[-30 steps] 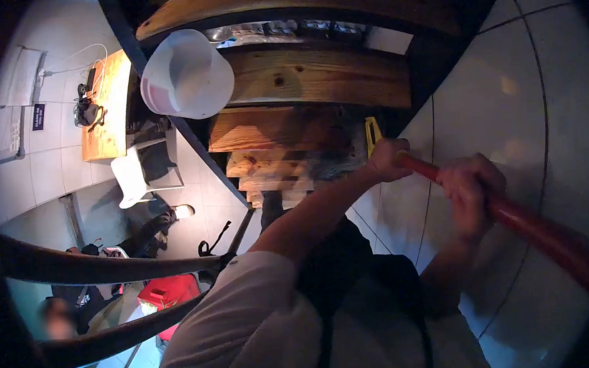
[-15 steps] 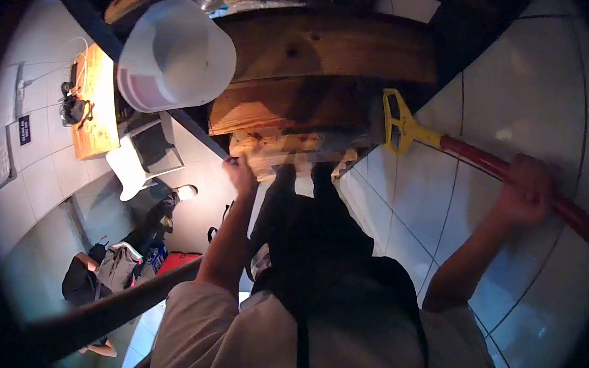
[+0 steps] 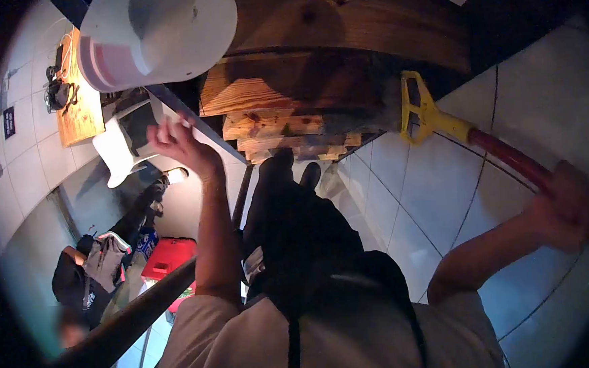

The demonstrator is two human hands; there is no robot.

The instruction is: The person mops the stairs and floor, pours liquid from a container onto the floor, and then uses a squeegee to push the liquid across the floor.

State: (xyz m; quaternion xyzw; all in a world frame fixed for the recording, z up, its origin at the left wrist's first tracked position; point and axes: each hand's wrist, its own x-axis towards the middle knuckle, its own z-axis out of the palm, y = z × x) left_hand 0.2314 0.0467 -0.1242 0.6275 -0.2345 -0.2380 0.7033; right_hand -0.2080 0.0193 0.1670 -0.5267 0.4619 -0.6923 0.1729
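My right hand (image 3: 565,204) is wrapped around a long red pole (image 3: 512,160). The pole's yellow open-frame head (image 3: 425,112) points toward the wooden stairs (image 3: 285,83), beside the tiled wall. My left hand (image 3: 184,147) is raised with its fingers apart and nothing in it, close by the dark metal edge of the staircase. Above that hand, a white plastic bucket (image 3: 164,40) with a pinkish label stands at the upper left of the steps. My feet in dark shoes are on the lower treads.
White tiles (image 3: 409,184) line the right side. A dark handrail (image 3: 140,311) crosses at lower left. Below it are a person (image 3: 84,271) with a grey backpack and a red box (image 3: 167,259). A white chair (image 3: 114,151) stands near a lit wooden table (image 3: 81,116).
My left hand has let go of the dark staircase edge and lifted, fingers spreading. The view has moved closer to the bucket and steps. One foot has shifted; the pole stays in my right hand.
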